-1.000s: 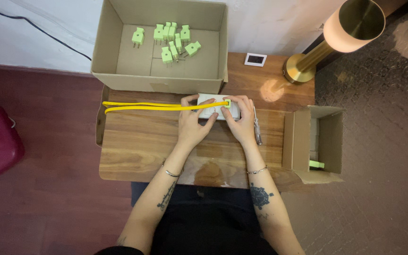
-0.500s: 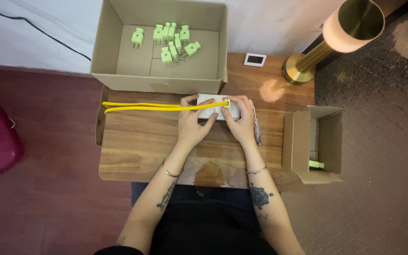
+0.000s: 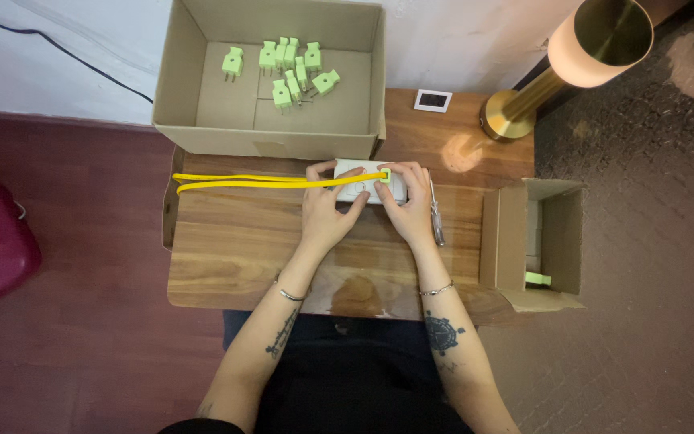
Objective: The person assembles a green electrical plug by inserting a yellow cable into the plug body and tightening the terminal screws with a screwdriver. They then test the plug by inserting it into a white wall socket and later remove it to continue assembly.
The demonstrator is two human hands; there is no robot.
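Both hands, left (image 3: 327, 213) and right (image 3: 406, 205), pinch a white socket (image 3: 365, 181) with yellow cable (image 3: 242, 181), just below the box (image 3: 271, 138).

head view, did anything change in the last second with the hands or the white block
Nothing visibly changed. Both the left hand and the right hand stay pressed on the white block with the yellow cable across it; the green plugs in the big cardboard box and the screwdriver lie as before.
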